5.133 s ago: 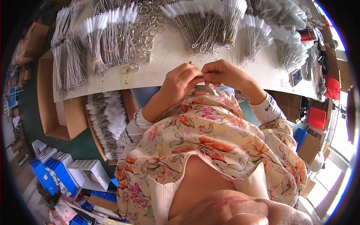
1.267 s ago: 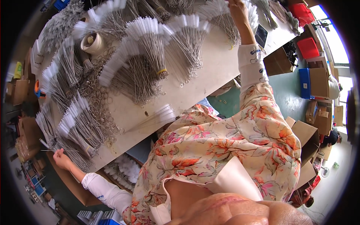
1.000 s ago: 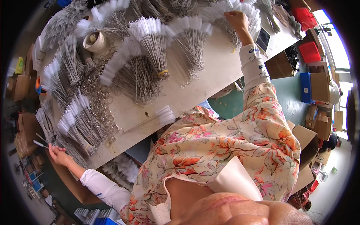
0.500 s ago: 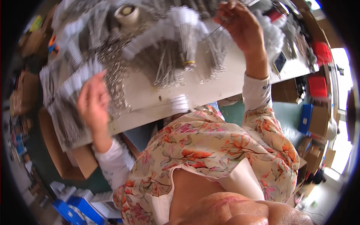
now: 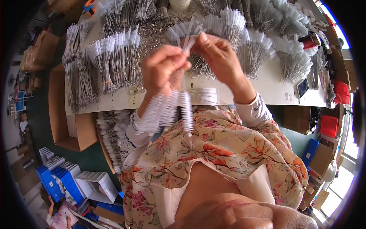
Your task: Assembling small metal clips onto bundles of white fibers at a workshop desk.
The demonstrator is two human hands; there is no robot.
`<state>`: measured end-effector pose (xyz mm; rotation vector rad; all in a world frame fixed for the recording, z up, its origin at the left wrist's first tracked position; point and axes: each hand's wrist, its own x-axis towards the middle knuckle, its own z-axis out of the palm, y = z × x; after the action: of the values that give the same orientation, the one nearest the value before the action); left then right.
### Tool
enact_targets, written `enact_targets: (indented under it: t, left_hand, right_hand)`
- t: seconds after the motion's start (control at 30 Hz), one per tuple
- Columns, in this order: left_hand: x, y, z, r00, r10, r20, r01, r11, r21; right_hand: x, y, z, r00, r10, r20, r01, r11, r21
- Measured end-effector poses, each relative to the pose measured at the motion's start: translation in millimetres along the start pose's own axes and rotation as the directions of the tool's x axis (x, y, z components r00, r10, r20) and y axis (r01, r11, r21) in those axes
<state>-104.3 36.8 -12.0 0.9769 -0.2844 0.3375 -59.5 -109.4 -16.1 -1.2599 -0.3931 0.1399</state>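
Note:
Several wire-handled tube brushes [image 5: 186, 110] with white bristles hang head down from my left hand [image 5: 162, 68], whose fingers are closed around their thin stems. My right hand [image 5: 221, 57] meets it just to the right, thumb and fingers pinched together by the upper ends of the stems. What sits in that pinch is blurred and partly hidden. Loose metal rings [image 5: 152, 40] are heaped on the table behind my left hand. Beyond both hands lie more bundles of brushes, and one white-bristled brush [image 5: 209, 95] rests near the table's front edge.
Brush bundles [image 5: 116, 57] cover the left of the white table [image 5: 274, 91], with greyish ones [image 5: 293, 61] at right. A phone [image 5: 303, 87] lies near the right edge. Cardboard boxes [image 5: 76, 129] and blue bins [image 5: 51, 183] stand at left. Another person [image 5: 63, 216] shows at lower left.
My hands were far apart and have come together mid-table. The left, formerly open over the left bundles, now grips several brushes; the right came down and inward. The whole view has shifted.

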Motion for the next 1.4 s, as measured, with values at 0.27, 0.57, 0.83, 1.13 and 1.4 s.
enact_targets:
  t: [0.27, 0.57, 0.83, 1.13, 1.4]
  left_hand:
    - [-6, 1, -26, 0.631, 0.283, 0.722, -0.776, 0.233, 0.587]
    - [18, 28, -24, 0.773, -0.078, 0.630, -0.221, 0.897, 0.382]
    - [-2, 25, -34, 0.804, 0.102, 0.586, -0.491, 0.668, 0.558]
    - [-49, -1, -121, 0.980, -0.196, -0.027, 0.084, 0.290, 0.953]
    - [-54, -21, -125, 0.922, -0.376, 0.089, -0.091, 0.011, 0.996]
  right_hand:
    - [2, -16, 2, 0.952, 0.242, 0.185, -0.301, 0.844, 0.444]
    - [-12, -27, 17, 0.928, 0.196, 0.317, -0.074, 0.931, -0.358]
    - [-25, -39, 10, 0.757, 0.483, 0.440, -0.413, 0.875, -0.251]
    - [-126, 14, -106, 0.940, 0.340, 0.041, 0.109, -0.183, -0.977]
    - [-75, 39, 7, 0.961, 0.045, 0.274, 0.180, 0.648, -0.740]
